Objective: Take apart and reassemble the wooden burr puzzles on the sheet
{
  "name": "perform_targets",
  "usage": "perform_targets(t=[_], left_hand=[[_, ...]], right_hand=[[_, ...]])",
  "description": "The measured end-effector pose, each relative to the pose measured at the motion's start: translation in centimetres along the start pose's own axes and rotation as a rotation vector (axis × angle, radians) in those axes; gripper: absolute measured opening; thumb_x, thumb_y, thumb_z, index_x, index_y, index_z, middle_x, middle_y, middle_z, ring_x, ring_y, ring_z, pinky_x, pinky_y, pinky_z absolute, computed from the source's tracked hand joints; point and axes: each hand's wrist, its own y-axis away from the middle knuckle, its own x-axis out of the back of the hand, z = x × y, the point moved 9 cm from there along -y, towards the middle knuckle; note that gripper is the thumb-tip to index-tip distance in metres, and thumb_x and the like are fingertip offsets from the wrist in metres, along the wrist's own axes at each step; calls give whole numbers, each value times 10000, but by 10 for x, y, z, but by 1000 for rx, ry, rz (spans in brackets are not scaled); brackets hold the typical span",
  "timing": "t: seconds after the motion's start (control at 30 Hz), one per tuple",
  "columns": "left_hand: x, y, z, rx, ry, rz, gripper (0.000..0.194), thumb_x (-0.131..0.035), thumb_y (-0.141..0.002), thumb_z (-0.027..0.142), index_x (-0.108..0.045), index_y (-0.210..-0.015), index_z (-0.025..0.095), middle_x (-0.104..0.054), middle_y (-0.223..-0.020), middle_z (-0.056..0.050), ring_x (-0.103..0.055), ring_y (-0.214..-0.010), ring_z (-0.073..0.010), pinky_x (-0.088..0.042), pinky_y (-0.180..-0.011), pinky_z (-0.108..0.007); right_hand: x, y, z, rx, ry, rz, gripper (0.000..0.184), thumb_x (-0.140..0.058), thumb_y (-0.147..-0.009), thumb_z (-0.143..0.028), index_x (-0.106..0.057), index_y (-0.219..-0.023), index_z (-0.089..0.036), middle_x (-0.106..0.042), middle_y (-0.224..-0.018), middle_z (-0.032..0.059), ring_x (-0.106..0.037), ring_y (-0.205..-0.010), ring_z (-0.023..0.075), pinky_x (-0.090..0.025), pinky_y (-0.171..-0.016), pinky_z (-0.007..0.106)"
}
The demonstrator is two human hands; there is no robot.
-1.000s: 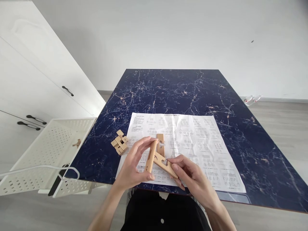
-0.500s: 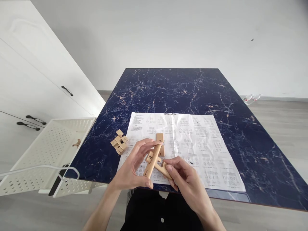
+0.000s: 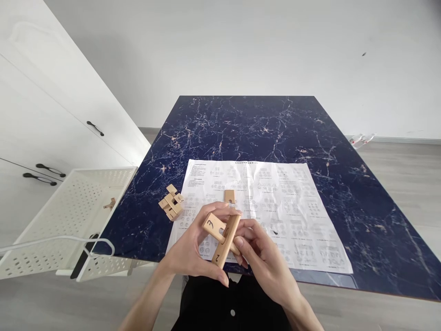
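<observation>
Between thumb and fingers, my left hand grips a long wooden puzzle piece marked 2, held at a slant over the sheet. A second wooden puzzle piece, marked 3 and notched, crosses it. Its numbered end sticks out on the left, toward my left palm. My right hand pinches the other end of this crossing piece, right of the long one. Another notched wooden piece lies on the printed sheet just beyond my fingers; its near part is hidden.
An assembled cluster of wooden pieces rests by the sheet's left edge on the dark blue marbled table. Left of the table stands a white perforated basket with a small wooden puzzle inside. A white cable loops across it.
The piece marked 3 has slid leftward through the long piece, so more of its numbered end shows on the left. Both held pieces have turned slightly and shifted right.
</observation>
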Motion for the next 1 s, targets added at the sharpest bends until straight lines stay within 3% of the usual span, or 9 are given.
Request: perform_targets(t=[0.27, 0.33, 0.43, 0.53, 0.6, 0.73, 0.8, 0.9, 1.0], left_hand=[[-1, 2, 1, 16, -29, -4, 1210, -1078, -610, 494, -429, -1629, 434, -596, -1588, -125, -536, -1513, -433, -364, -1285, -675], [-1, 0, 5, 14, -18, -10, 1203, -1033, -630, 609, -420, -1647, 416, -590, -1600, -139, -547, -1506, -436, -389, -1278, -666], [10, -5, 14, -14, -32, 101, 919, -750, -876, 789, -473, -1630, 342, -603, -1593, -159, -577, -1486, -406, -451, -1257, -625], [31, -12, 16, 81, -382, 305, 445, -512, -1139, 530, -587, -1511, 297, -681, -1487, -127, -645, -1406, -329, -512, -1217, -556], [30, -23, 14, 136, -722, 225, 341, -455, -1164, 305, -613, -1467, 300, -673, -1493, -97, -612, -1437, -316, -501, -1224, -561], [2, -42, -4, 100, -1085, -221, 614, -374, -1046, -13, -556, -1509, 348, -493, -1695, -37, -287, -1668, -340, -451, -1249, -622], [1, -47, -8, 113, -1143, -272, 535, -407, -1067, 21, -574, -1472, 328, -546, -1628, -56, -309, -1641, -357, -486, -1208, -607], [10, -50, -7, 162, -1161, -201, 242, -474, -1152, 276, -627, -1338, 257, -650, -1394, -99, -522, -1437, -358, -546, -1117, -557], [20, -45, -7, 238, -1121, -102, 323, -447, -1160, 493, -615, -1204, 221, -663, -1254, -98, -681, -1150, -308, -605, -947, -475]], right_hand=[[-3, 0, -4, 34, 29, -18, 226, -552, -1149, -470, -621, -1191, -258, -564, -824, -27, -508, -696, 126, -484, -653, 241], [-1, 1, -2, 37, 21, -23, 226, -553, -1149, -474, -620, -1176, -260, -573, -823, -30, -500, -685, 121, -478, -647, 236], [12, 5, -1, 51, 51, 12, 247, -554, -1143, -498, -630, -1154, -263, -595, -813, -27, -488, -659, 120, -466, -616, 234], [36, 11, 2, 61, 146, 96, 272, -563, -1132, -523, -641, -1150, -263, -611, -796, -20, -496, -649, 130, -468, -600, 241], [54, 17, 4, 63, 221, 157, 264, -568, -1130, -514, -644, -1172, -265, -632, -806, -10, -514, -662, 141, -480, -611, 250], [77, 23, 6, 59, 343, 233, 257, -563, -1134, -500, -643, -1192, -263, -648, -830, 0, -539, -679, 152, -502, -624, 260], [82, 24, 6, 70, 381, 256, 259, -553, -1137, -501, -642, -1181, -261, -650, -823, 1, -549, -678, 155, -512, -626, 264], [83, 21, 6, 91, 411, 264, 259, -555, -1135, -507, -638, -1178, -266, -669, -823, 2, -571, -675, 158, -526, -623, 266], [82, 20, 6, 117, 436, 273, 244, -558, -1133, -507, -626, -1176, -276, -709, -849, 5, -598, -670, 158, -537, -616, 263]])
